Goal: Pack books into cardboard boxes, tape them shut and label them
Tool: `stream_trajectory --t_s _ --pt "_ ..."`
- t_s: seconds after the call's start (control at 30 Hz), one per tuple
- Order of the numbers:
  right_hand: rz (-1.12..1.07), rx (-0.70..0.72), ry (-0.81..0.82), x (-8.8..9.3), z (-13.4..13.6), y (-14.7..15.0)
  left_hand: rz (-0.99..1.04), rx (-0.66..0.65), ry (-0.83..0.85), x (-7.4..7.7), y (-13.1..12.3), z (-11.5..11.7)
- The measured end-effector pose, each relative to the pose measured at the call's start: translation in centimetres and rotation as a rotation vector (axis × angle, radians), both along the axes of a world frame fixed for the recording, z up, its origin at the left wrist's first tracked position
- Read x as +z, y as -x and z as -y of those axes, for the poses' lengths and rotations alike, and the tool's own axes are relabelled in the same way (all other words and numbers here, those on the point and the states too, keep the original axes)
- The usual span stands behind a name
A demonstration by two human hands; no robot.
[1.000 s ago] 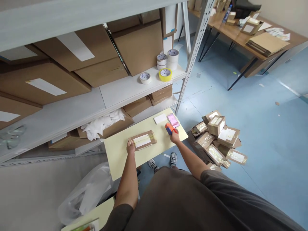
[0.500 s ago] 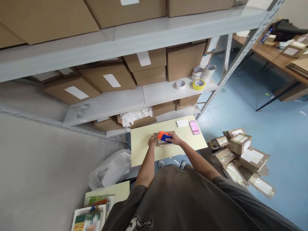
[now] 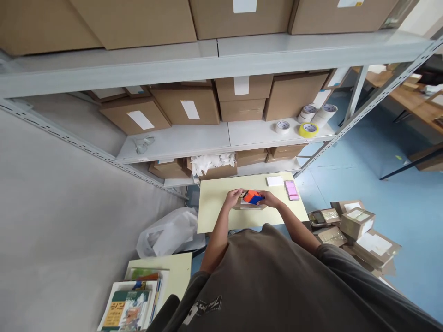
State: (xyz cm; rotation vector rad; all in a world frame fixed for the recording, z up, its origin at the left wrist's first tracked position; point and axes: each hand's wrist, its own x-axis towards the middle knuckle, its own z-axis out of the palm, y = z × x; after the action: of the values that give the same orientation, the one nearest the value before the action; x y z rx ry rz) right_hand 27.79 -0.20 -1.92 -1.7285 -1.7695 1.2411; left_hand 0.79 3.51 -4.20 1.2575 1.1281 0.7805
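Observation:
On the pale yellow table (image 3: pixel 214 212) lies a small brown cardboard box (image 3: pixel 249 207). My left hand (image 3: pixel 232 198) rests on the box's left end with fingers curled on it. My right hand (image 3: pixel 269 200) grips an orange and blue tape dispenser (image 3: pixel 252 197) and presses it onto the top of the box. A white card (image 3: pixel 275 181) and a pink pad (image 3: pixel 291 189) lie on the table just beyond my right hand.
A grey metal shelf rack (image 3: pixel 221 133) with cardboard boxes and tape rolls (image 3: pixel 308 129) stands behind the table. Taped boxes (image 3: pixel 356 226) are piled on the blue floor at right. A plastic bag (image 3: pixel 166 233) and books (image 3: pixel 131 306) sit at left.
My right hand carried the tape dispenser from the table's right side onto the box. My left hand stayed at the box's left end. The camera view swung left and up.

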Motion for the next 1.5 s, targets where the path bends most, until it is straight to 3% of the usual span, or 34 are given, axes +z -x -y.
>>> stream_trajectory --t_s 0.3,0.4,0.53,0.63,0.73,0.9,1.03,1.2,1.33,1.5 --pt "-0.361 0.055 -0.021 2.0 -1.7 1.0 -0.074 -0.175 -0.226 7.8 1.1 -2.1" --pt "-0.377 0.049 -0.065 1.9 -2.0 1.2 -0.122 -0.274 -0.26 9.4 0.8 -2.0" --pt "-0.364 0.053 -0.092 2.2 -2.3 1.2 -0.136 -0.32 -0.286 10.5 0.3 -1.7" --pt "-0.355 0.076 -0.113 3.0 -2.4 0.9 -0.125 -0.293 -0.285 10.5 0.1 -1.7" --pt "-0.337 0.116 -0.119 3.9 -2.4 0.7 -0.083 -0.18 -0.261 10.1 0.0 -1.9" --pt "-0.138 0.126 -0.182 5.0 -1.6 0.8 0.028 0.03 -0.125 8.6 -0.5 -1.6" --pt "-0.006 0.099 -0.197 4.9 -0.7 1.6 0.091 0.113 -0.018 7.1 -1.1 -1.2" --pt "0.15 0.022 -0.194 4.5 -0.6 1.6 -0.018 0.279 -0.064 5.4 -1.8 -0.4" --pt "0.218 0.094 -0.183 4.7 -1.8 0.5 -0.125 0.418 -0.058 4.9 -2.6 0.1" --pt "0.236 0.151 -0.15 4.8 -2.5 -0.7 -0.207 0.472 -0.033 5.0 -2.0 0.3"
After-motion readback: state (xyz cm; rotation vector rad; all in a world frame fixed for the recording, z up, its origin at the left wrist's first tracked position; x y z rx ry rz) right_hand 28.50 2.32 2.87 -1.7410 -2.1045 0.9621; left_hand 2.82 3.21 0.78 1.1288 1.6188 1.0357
